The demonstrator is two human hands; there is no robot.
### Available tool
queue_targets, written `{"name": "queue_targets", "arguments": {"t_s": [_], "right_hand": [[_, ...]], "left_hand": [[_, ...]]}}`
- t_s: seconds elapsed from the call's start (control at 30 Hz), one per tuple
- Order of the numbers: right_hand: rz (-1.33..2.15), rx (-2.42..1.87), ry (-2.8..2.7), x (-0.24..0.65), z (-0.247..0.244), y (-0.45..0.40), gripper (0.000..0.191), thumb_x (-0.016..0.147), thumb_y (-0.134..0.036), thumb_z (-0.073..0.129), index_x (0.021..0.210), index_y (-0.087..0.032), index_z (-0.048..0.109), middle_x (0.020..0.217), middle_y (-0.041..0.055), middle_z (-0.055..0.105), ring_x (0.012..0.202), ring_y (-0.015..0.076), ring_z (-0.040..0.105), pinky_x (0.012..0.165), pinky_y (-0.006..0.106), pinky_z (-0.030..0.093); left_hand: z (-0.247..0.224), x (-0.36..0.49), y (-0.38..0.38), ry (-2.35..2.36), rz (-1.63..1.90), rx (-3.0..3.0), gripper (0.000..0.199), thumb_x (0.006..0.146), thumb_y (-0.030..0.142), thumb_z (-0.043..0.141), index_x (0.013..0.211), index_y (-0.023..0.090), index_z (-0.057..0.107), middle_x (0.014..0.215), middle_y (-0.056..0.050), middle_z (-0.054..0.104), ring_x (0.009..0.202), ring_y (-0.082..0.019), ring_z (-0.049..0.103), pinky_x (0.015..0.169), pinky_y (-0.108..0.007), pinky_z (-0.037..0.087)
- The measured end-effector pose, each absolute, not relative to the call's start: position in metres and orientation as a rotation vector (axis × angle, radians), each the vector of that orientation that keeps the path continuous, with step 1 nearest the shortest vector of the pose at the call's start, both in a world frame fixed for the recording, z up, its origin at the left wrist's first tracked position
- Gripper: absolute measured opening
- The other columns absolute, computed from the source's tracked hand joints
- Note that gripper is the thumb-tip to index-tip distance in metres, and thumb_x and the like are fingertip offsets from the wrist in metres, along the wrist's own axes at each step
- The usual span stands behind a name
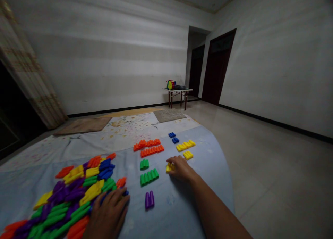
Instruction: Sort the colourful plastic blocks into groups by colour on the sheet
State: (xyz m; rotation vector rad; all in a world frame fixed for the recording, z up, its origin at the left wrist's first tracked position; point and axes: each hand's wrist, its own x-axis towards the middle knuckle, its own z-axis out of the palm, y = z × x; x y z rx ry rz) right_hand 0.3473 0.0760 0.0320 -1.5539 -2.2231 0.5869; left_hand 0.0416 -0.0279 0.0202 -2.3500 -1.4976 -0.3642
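My right hand is closed on a small yellow ridged plastic block over the blue cloth, thumb and fingers round it. My left hand lies with fingers stretched over the near right edge of a mixed pile of plastic blocks. Blue pieces peep out beneath its fingers. Between the hands are a purple block and green blocks. Farther back sit rows of orange blocks. Beyond my right hand are more yellow blocks and small blue blocks.
The table's blue cloth curves along the right edge, with tiled floor beyond. A flowered cloth covers the far part, bearing a brown board and a grey mat. A small table with items stands by the wall.
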Motion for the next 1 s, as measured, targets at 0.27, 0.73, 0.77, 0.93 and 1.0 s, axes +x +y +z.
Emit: {"name": "queue_targets", "arguments": {"t_s": [0.27,0.73,0.77,0.93,1.0], "right_hand": [[0.521,-1.544,-2.114,0.354,0.032,0.080,0.056,0.067,-0.028,0.067,0.121,-0.020,0.053,0.119,0.0092,0.055,0.112,0.0231,0.045,0.097,0.034,0.031],[0.397,-1.626,-2.110,0.357,0.034,0.086,0.044,0.071,-0.024,0.065,0.114,-0.025,0.059,0.117,0.0050,0.060,0.111,0.0239,0.045,0.093,0.037,0.030],[0.370,-1.663,-2.109,0.359,0.035,0.088,0.043,0.071,-0.024,0.064,0.114,-0.026,0.059,0.117,0.0046,0.060,0.112,0.0247,0.045,0.093,0.038,0.029],[0.267,-1.830,-2.131,0.379,0.042,0.097,0.041,0.071,-0.020,0.061,0.112,-0.026,0.060,0.117,0.0065,0.060,0.112,0.0278,0.043,0.089,0.041,0.030],[0.253,-1.871,-2.131,0.387,0.043,0.097,0.041,0.072,-0.020,0.060,0.112,-0.026,0.060,0.117,0.0066,0.059,0.112,0.0279,0.043,0.089,0.042,0.030]], "left_hand": [[0.035,0.053,-0.031,-1.693,-0.440,-2.265,0.027,0.078,0.038,0.050,0.098,0.031,0.067,0.108,-0.004,0.066,0.102,-0.025,0.057,0.096,-0.052,0.027],[0.021,0.099,-0.038,-1.410,-0.785,-2.447,0.024,0.086,0.028,0.042,0.091,0.022,0.065,0.087,-0.002,0.069,0.081,-0.014,0.065,0.075,-0.023,0.051],[0.021,0.099,-0.039,-1.414,-0.786,-2.464,0.024,0.086,0.028,0.042,0.091,0.022,0.065,0.087,-0.002,0.069,0.081,-0.014,0.065,0.075,-0.023,0.051],[0.019,0.100,-0.039,-1.499,-0.824,-2.479,0.024,0.086,0.031,0.042,0.089,0.022,0.064,0.085,-0.002,0.069,0.080,-0.014,0.066,0.073,-0.023,0.052],[0.019,0.099,-0.038,-1.534,-0.856,-2.469,0.025,0.086,0.032,0.041,0.088,0.022,0.064,0.084,-0.001,0.069,0.078,-0.014,0.066,0.072,-0.023,0.053]]}}
